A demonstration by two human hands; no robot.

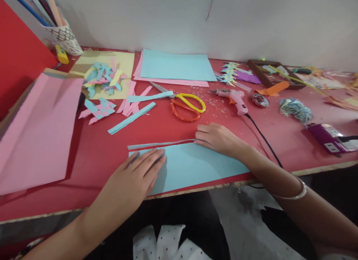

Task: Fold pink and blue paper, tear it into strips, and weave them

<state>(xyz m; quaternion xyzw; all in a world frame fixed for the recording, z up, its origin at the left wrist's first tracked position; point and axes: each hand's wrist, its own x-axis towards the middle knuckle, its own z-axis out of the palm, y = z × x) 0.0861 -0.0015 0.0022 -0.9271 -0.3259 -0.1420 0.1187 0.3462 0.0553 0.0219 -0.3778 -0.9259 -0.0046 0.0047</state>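
Observation:
A light blue paper sheet [195, 165] lies at the front edge of the red table [92, 152]. My left hand [134, 178] rests flat on its left part, fingers together and stretched out. My right hand [215, 137] lies at the sheet's upper edge, fingertips touching the right end of a thin blue strip [159, 143] that runs along that edge. Neither hand grips anything. Scissors [186, 105] with yellow and orange handles lie just beyond the strip.
A pink glue gun [236, 98] with a black cord lies right of the scissors. Cut blue and pink strips [131, 110] lie scattered at the left. A large pink sheet [36, 133] stands tilted at far left. Stacked paper [176, 68], a pencil cup [65, 38] and craft scraps line the back.

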